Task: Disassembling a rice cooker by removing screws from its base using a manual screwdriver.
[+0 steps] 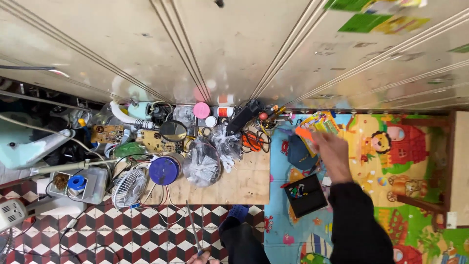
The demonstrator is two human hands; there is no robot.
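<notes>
Your right hand (332, 150) is blurred, stretched out over the colourful play mat (391, 195); its fingers (320, 138) touch the edge of an orange and yellow packet (315, 126) lying near the mat's far edge by the wall, but you cannot tell whether they are closed on it. Your left hand (202, 256) shows only at the bottom of the view, its fingers together around a thin metal rod (193, 227) that points up toward the near edge of the wooden board (234, 188). Just left of your right sleeve a black tray of small coloured parts (305, 194) sits on the mat, beside the board's right edge. The board's near right corner is bare; its far and left parts are crowded with plastic bags (202, 164), a blue round tin (163, 170), circuit boards (107, 133) and a small white fan (128, 188) overhanging the near-left corner.
</notes>
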